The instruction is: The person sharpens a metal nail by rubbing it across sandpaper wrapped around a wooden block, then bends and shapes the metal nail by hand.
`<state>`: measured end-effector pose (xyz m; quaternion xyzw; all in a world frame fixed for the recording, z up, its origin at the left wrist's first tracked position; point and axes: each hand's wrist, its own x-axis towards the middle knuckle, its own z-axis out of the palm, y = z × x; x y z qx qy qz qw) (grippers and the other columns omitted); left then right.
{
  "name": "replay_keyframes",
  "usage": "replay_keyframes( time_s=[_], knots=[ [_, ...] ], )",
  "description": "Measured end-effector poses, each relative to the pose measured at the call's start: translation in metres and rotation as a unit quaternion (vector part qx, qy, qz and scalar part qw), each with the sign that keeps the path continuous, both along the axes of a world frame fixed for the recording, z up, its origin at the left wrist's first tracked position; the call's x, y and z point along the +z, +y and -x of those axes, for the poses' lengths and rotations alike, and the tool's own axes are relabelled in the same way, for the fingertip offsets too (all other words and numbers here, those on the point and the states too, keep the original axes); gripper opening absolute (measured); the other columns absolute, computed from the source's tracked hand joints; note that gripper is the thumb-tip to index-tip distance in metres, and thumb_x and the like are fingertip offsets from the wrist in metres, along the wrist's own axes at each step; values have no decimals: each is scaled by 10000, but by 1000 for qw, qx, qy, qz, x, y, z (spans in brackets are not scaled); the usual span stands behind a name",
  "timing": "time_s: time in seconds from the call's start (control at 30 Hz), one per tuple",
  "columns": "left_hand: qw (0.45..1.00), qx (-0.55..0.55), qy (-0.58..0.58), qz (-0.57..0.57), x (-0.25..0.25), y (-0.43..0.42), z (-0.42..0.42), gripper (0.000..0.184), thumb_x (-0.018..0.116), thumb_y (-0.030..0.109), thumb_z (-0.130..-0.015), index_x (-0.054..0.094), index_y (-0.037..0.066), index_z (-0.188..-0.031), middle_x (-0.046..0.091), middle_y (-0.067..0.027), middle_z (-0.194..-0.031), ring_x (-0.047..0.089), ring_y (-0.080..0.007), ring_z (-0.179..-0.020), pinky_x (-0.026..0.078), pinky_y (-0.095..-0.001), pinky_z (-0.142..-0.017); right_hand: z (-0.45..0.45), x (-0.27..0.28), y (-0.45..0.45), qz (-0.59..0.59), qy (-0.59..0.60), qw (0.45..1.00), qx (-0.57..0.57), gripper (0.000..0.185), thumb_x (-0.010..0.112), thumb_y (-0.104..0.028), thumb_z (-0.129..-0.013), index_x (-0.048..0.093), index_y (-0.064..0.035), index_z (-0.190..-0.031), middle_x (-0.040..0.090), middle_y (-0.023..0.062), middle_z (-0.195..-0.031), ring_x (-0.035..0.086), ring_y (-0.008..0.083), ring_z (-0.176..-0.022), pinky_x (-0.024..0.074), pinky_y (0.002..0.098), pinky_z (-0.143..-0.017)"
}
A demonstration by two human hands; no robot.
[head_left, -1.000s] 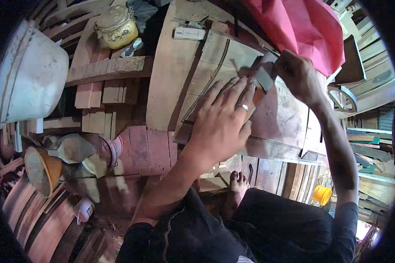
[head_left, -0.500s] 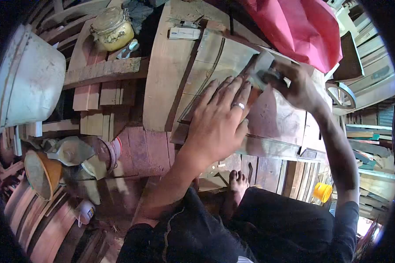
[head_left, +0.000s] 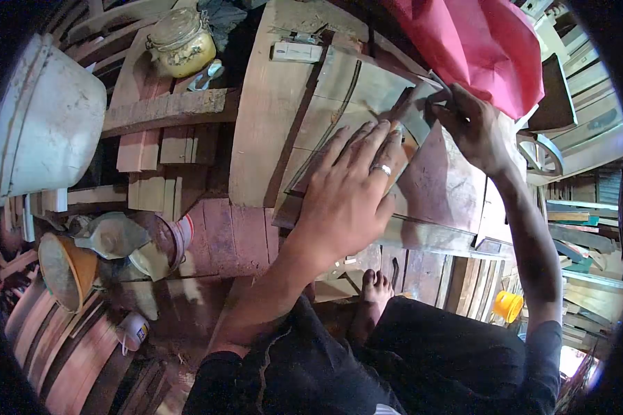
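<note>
- Wooden worktop (head_left: 262, 131), timber (head_left: 599, 242) nearby; pink sheet (head_left: 474, 59) at its far-right corner.
- Left hand (head_left: 349, 190) flat, ungrasping; right hand (head_left: 476, 131) grips grey strip (head_left: 417, 116) between them.

the panel (head_left: 381, 86) is matt, smooth-looking wood; over it, a dull grey strip (head_left: 417, 112) — paper or cloth, unclear. left of the panel: a glossy clear jar (head_left: 183, 57), a rough wooden beam (head_left: 163, 112), a scuffed plastic bucket (head_left: 59, 121). beyond it — a creased pink sheet (head_left: 481, 59).

On my feed I can read no lettering; marks on the white box (head_left: 296, 52) at twelve o'clock and white container (head_left: 132, 329) at eight are too small.
</note>
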<state>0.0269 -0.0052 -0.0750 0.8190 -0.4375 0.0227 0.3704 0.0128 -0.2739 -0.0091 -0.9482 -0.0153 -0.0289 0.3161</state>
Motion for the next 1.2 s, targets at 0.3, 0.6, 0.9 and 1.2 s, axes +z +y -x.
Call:
replay_keyframes(
  time_s=[0.3,0.6,0.9,1.2],
  knots=[
    [1000,4,-3,6,-2,-1,1,755,684,227,-903,447,20,-1589,475,-223,-1586,445,-451,-1454,308,-523,-1263,-8,-4,-7,68,-56,995,41,128,690,-85,-1022,678,37,-1055,709,132,-862,612,105,-750,502,334,-659],
    [1000,7,-3,1,-1,-1,2,747,684,237,-903,458,31,-1584,474,-208,-1598,447,-434,-1461,306,-515,-1266,-4,-5,1,97,-106,989,47,147,669,-34,-929,706,-46,-1072,689,196,-854,704,441,-826,559,492,-716],
    [1000,6,-4,-2,-2,-2,2,753,679,241,-900,456,16,-1583,471,-204,-1603,448,-422,-1464,310,-513,-1263,2,-3,2,162,-93,979,83,220,717,-66,-894,713,-70,-1114,693,184,-960,699,435,-839,567,483,-712],
    [1000,6,-19,7,-3,-2,0,750,700,231,-886,479,10,-1567,489,-222,-1572,461,-447,-1436,345,-522,-1239,1,-4,-2,162,-92,976,116,200,707,-52,-899,704,-52,-1100,698,176,-954,690,439,-841,564,482,-728]
  ],
)
